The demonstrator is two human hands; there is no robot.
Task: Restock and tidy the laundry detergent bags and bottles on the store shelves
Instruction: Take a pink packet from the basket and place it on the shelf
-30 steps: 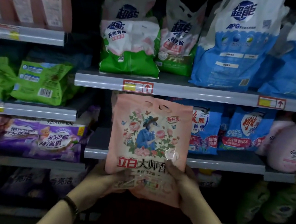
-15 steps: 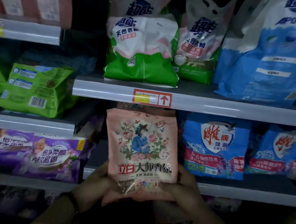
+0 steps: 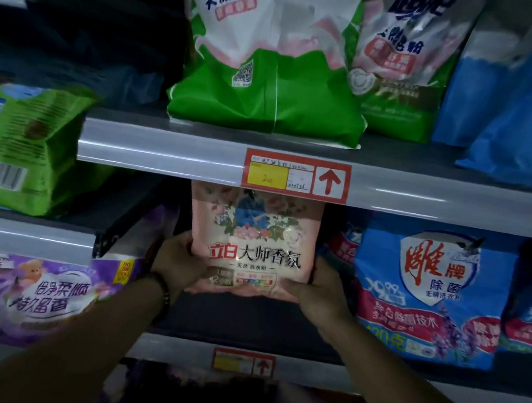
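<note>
A pink detergent bag (image 3: 255, 243) with a flower picture stands upright on the dark middle shelf (image 3: 245, 320), its top hidden behind the grey shelf rail (image 3: 171, 155) above. My left hand (image 3: 177, 262) grips its lower left corner and my right hand (image 3: 321, 289) grips its lower right corner. Both arms reach in from below. A dark bead bracelet sits on my left wrist.
A blue detergent bag (image 3: 429, 294) stands right of the pink bag. Purple bags (image 3: 35, 295) lie lower left, a green pack (image 3: 17, 149) at left. A green-and-white bag (image 3: 272, 70), a second one (image 3: 403, 68) and a large blue bag (image 3: 513, 112) fill the upper shelf.
Both hands have carried the pink bag forward and up into the middle shelf, under the rail. The camera has moved closer to the shelves.
</note>
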